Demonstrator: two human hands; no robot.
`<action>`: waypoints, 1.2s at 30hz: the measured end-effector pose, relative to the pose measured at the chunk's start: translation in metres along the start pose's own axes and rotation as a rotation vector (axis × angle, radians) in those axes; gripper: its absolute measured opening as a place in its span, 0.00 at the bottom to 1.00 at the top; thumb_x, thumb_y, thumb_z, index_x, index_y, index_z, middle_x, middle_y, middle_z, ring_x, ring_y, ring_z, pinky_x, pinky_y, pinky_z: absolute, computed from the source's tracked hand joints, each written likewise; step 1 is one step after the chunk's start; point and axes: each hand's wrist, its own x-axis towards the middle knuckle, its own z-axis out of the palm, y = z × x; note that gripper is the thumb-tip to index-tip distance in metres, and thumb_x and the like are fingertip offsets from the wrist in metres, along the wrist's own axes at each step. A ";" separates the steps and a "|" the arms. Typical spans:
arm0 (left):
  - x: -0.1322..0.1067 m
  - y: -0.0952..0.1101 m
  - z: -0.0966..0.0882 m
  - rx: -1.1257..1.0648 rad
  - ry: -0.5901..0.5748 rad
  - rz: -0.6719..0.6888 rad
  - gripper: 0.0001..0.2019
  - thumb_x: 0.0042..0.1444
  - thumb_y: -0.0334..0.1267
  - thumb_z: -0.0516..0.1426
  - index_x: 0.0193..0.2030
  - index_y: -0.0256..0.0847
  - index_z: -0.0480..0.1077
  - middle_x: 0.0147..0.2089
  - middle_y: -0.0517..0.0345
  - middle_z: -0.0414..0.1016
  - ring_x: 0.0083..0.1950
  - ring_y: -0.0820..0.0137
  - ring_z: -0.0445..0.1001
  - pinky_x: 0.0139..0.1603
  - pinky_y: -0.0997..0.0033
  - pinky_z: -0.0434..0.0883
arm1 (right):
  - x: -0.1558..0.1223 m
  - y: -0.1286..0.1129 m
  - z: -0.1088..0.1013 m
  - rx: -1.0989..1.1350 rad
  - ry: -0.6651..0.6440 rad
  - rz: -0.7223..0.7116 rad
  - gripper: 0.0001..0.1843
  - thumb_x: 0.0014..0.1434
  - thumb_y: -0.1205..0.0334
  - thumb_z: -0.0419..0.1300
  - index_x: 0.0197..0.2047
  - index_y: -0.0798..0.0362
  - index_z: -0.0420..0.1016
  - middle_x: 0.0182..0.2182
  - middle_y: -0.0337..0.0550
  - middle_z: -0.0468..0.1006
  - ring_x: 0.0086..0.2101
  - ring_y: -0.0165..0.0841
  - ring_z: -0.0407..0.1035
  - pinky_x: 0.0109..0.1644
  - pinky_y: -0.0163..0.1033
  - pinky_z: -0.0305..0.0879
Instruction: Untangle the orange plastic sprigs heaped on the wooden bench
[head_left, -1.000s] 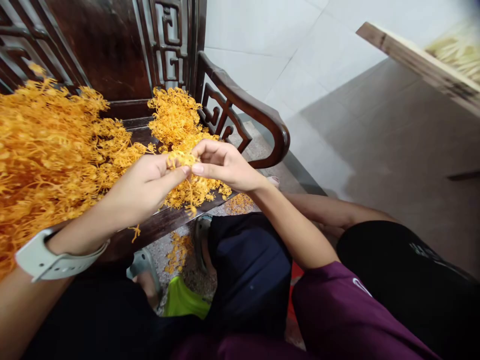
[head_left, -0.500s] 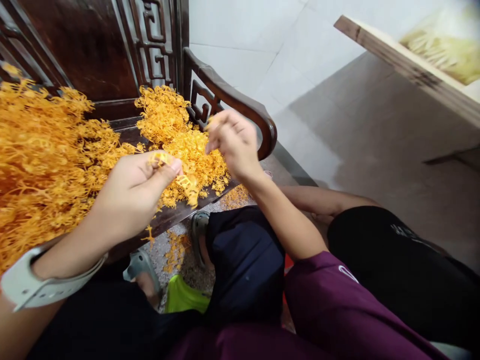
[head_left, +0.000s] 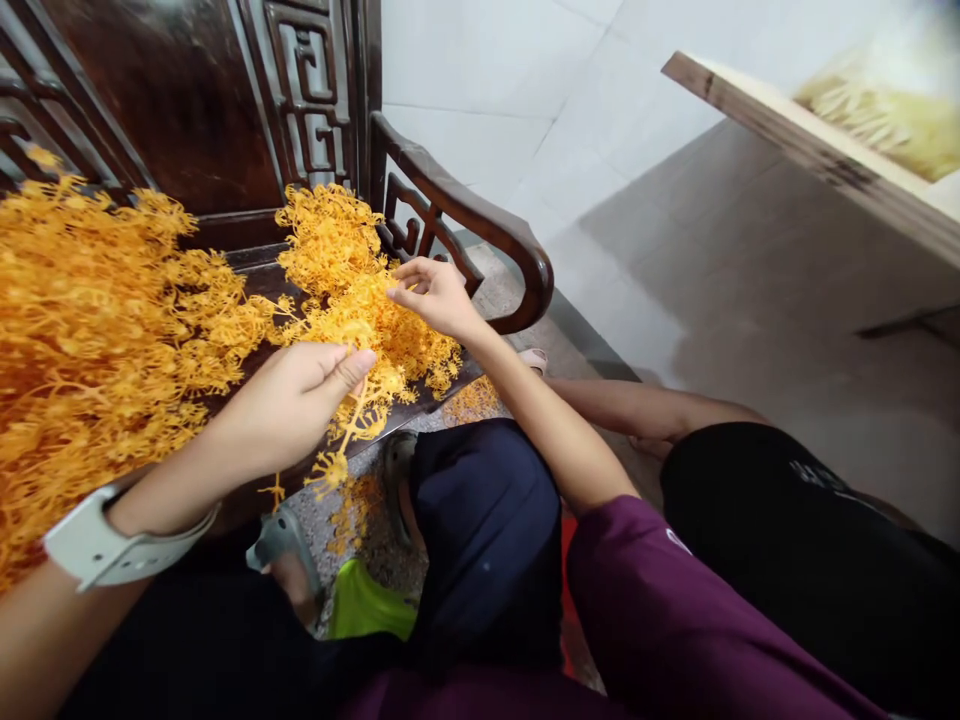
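Observation:
My left hand (head_left: pixel 300 400), with a pale watch strap on its wrist, is closed in a pinch on an orange plastic flower sprig (head_left: pixel 330 470). The sprig's thin stem hangs below my thumb, with spidery tips at its lower end. My right hand (head_left: pixel 439 298) hovers over the right-hand pile of orange sprigs (head_left: pixel 330 240). Its thumb and forefinger are a little apart, and I see nothing between them. Both hands are above the seat of a dark carved wooden bench (head_left: pixel 442 180). Part of the pile is hidden behind my left hand.
A larger heap of orange sprigs (head_left: pixel 90 340) covers the bench's left side. Loose orange bits (head_left: pixel 352 515) lie on the speckled floor near my sandals. A bright green object (head_left: pixel 371 600) is below. Another person's leg (head_left: pixel 637 408) is at right, under a wooden board (head_left: pixel 795 140).
My right hand has moved down and left, toward the pile, and its fingers have loosened. My left hand has shifted slightly down and right; the sprig now hangs lower from it.

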 end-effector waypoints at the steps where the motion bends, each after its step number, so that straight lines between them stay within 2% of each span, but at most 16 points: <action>1: 0.000 -0.002 0.000 -0.010 -0.006 -0.009 0.25 0.73 0.54 0.50 0.25 0.43 0.57 0.24 0.63 0.57 0.26 0.73 0.57 0.27 0.70 0.57 | 0.000 -0.002 0.001 -0.018 -0.013 -0.021 0.30 0.50 0.40 0.78 0.42 0.58 0.79 0.34 0.44 0.80 0.34 0.31 0.72 0.42 0.41 0.70; 5: 0.000 -0.004 -0.003 -0.038 -0.031 -0.040 0.26 0.72 0.55 0.50 0.24 0.43 0.55 0.23 0.62 0.56 0.25 0.72 0.56 0.27 0.69 0.56 | -0.016 -0.032 0.004 0.048 0.012 -0.146 0.25 0.64 0.40 0.69 0.44 0.57 0.81 0.38 0.44 0.81 0.36 0.30 0.72 0.41 0.38 0.70; 7: 0.000 -0.003 -0.005 -0.060 -0.051 -0.053 0.26 0.71 0.54 0.50 0.24 0.44 0.55 0.22 0.62 0.56 0.24 0.72 0.56 0.27 0.68 0.56 | -0.031 -0.059 0.008 0.141 -0.101 -0.179 0.24 0.70 0.39 0.63 0.46 0.54 0.81 0.38 0.41 0.81 0.34 0.27 0.71 0.38 0.36 0.68; 9: 0.000 -0.001 -0.006 -0.075 -0.066 -0.067 0.26 0.70 0.54 0.50 0.23 0.44 0.54 0.21 0.63 0.53 0.23 0.73 0.54 0.25 0.68 0.54 | -0.047 -0.083 0.014 0.225 -0.305 -0.238 0.21 0.70 0.42 0.66 0.49 0.53 0.81 0.39 0.40 0.81 0.34 0.26 0.72 0.38 0.34 0.68; 10: -0.001 0.000 -0.006 -0.081 -0.072 -0.071 0.25 0.70 0.54 0.50 0.23 0.44 0.53 0.21 0.63 0.52 0.22 0.73 0.52 0.24 0.68 0.53 | -0.053 -0.093 0.017 0.255 -0.366 -0.273 0.19 0.68 0.45 0.69 0.48 0.54 0.82 0.38 0.39 0.80 0.34 0.25 0.72 0.38 0.33 0.68; 12: -0.002 0.003 -0.007 -0.095 -0.074 -0.060 0.25 0.69 0.53 0.50 0.23 0.44 0.53 0.21 0.63 0.52 0.22 0.73 0.51 0.24 0.68 0.52 | -0.061 -0.103 0.023 0.301 -0.395 -0.319 0.15 0.66 0.51 0.73 0.43 0.56 0.81 0.35 0.38 0.79 0.33 0.24 0.71 0.37 0.32 0.67; 14: -0.004 0.007 -0.007 -0.097 -0.050 -0.028 0.24 0.69 0.52 0.50 0.23 0.44 0.53 0.21 0.63 0.53 0.23 0.73 0.52 0.25 0.68 0.53 | -0.063 -0.104 0.028 0.356 -0.359 -0.294 0.14 0.66 0.54 0.73 0.38 0.56 0.80 0.31 0.36 0.77 0.30 0.23 0.69 0.36 0.32 0.67; 19: -0.006 0.017 -0.011 -0.079 0.001 0.067 0.24 0.69 0.49 0.51 0.23 0.43 0.53 0.21 0.63 0.54 0.23 0.74 0.53 0.25 0.68 0.53 | -0.060 -0.096 0.037 0.555 -0.329 -0.117 0.21 0.66 0.47 0.72 0.36 0.55 0.73 0.28 0.35 0.75 0.27 0.23 0.67 0.32 0.32 0.67; 24: 0.000 0.023 -0.017 -0.014 0.136 0.046 0.24 0.69 0.45 0.52 0.21 0.43 0.53 0.20 0.62 0.54 0.22 0.73 0.53 0.27 0.66 0.52 | -0.034 -0.081 0.048 0.422 -0.252 -0.184 0.30 0.61 0.34 0.72 0.35 0.53 0.69 0.28 0.34 0.70 0.28 0.23 0.65 0.33 0.32 0.68; 26: -0.004 0.029 -0.016 -0.008 0.143 0.039 0.24 0.69 0.45 0.52 0.22 0.43 0.51 0.19 0.63 0.53 0.22 0.73 0.52 0.26 0.65 0.51 | -0.012 -0.064 0.037 0.361 -0.138 -0.176 0.32 0.64 0.30 0.66 0.37 0.52 0.68 0.30 0.35 0.70 0.28 0.23 0.65 0.33 0.33 0.67; 28: -0.013 0.038 -0.014 0.012 0.105 0.052 0.24 0.69 0.46 0.52 0.22 0.43 0.51 0.19 0.63 0.53 0.22 0.73 0.52 0.27 0.65 0.50 | 0.011 -0.040 0.014 0.335 0.098 -0.126 0.32 0.68 0.27 0.57 0.39 0.51 0.67 0.32 0.35 0.69 0.28 0.23 0.64 0.33 0.33 0.65; 30: -0.023 0.043 -0.010 0.065 0.084 0.077 0.24 0.70 0.47 0.52 0.23 0.43 0.52 0.20 0.62 0.55 0.23 0.72 0.54 0.27 0.65 0.51 | 0.025 -0.016 -0.012 0.249 0.335 -0.001 0.36 0.69 0.23 0.50 0.36 0.51 0.66 0.28 0.34 0.65 0.30 0.24 0.64 0.34 0.34 0.63; 31: -0.027 0.043 -0.010 0.092 0.114 0.089 0.24 0.71 0.46 0.52 0.24 0.43 0.52 0.20 0.62 0.55 0.23 0.72 0.55 0.28 0.65 0.51 | 0.027 -0.006 -0.022 0.189 0.414 0.038 0.35 0.68 0.23 0.50 0.36 0.50 0.66 0.28 0.35 0.65 0.31 0.25 0.66 0.35 0.35 0.63; 32: -0.028 0.040 -0.009 0.111 0.149 0.091 0.23 0.71 0.46 0.52 0.24 0.43 0.53 0.21 0.63 0.55 0.23 0.72 0.55 0.29 0.65 0.52 | 0.026 0.002 -0.027 0.155 0.454 0.057 0.33 0.66 0.24 0.56 0.36 0.49 0.67 0.29 0.36 0.69 0.31 0.27 0.66 0.34 0.37 0.64; 34: -0.023 0.029 -0.010 0.093 0.204 0.071 0.21 0.70 0.45 0.54 0.25 0.43 0.57 0.21 0.63 0.56 0.25 0.71 0.56 0.29 0.66 0.53 | 0.017 0.012 -0.026 0.059 0.291 0.064 0.27 0.62 0.32 0.68 0.38 0.50 0.71 0.30 0.39 0.74 0.31 0.31 0.68 0.34 0.41 0.67; 36: -0.014 0.014 -0.012 0.001 0.215 0.026 0.17 0.69 0.44 0.55 0.29 0.42 0.67 0.24 0.61 0.62 0.27 0.71 0.59 0.31 0.67 0.57 | 0.007 0.013 -0.013 -0.047 0.123 0.048 0.22 0.59 0.44 0.73 0.42 0.50 0.73 0.31 0.40 0.78 0.31 0.32 0.69 0.37 0.43 0.70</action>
